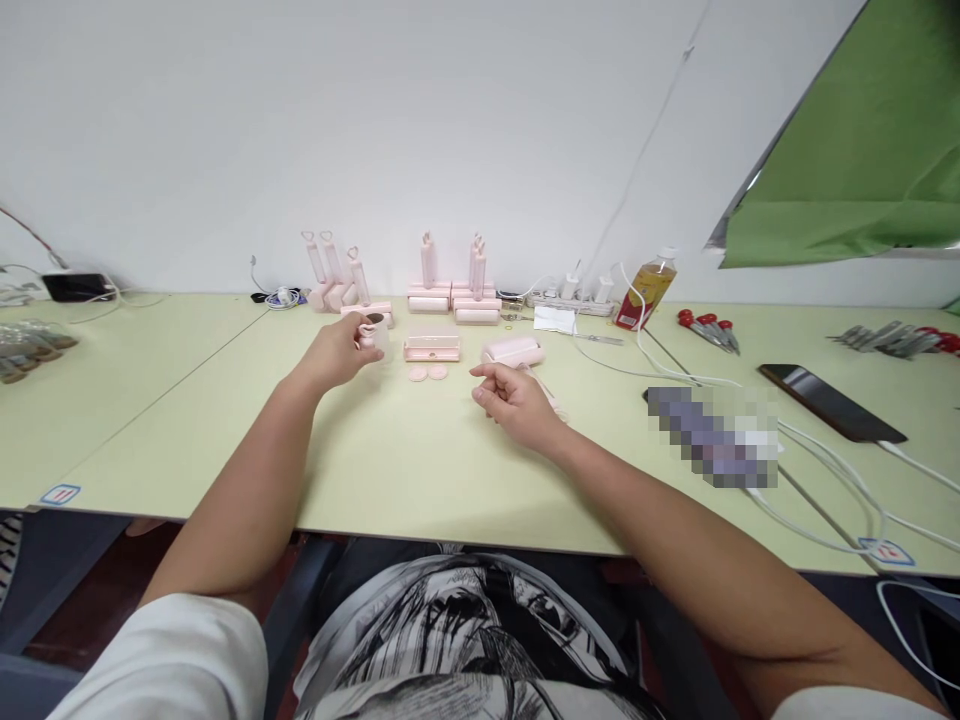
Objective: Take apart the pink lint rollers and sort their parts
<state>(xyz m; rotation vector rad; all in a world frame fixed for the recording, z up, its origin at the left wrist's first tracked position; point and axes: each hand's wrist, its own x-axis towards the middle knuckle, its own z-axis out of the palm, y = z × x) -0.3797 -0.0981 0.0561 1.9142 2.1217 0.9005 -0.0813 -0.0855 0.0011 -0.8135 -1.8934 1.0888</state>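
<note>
My left hand is closed round a short pale pink roll, its dark hollow end facing up. It looks like a lint roller's sticky roll. To its right lie an open pink roller cover with a clear flap and two pink round discs. My right hand hovers over the table with loosely bent fingers and nothing visible in them. Just behind it rests a pink lint roller cylinder. A pink handle is partly hidden behind that hand.
Several pink lint rollers with upright handles line the wall side. Rightward are a drink bottle, a power strip, trailing white cables, red-handled tools and a black phone. Bagged items lie far left.
</note>
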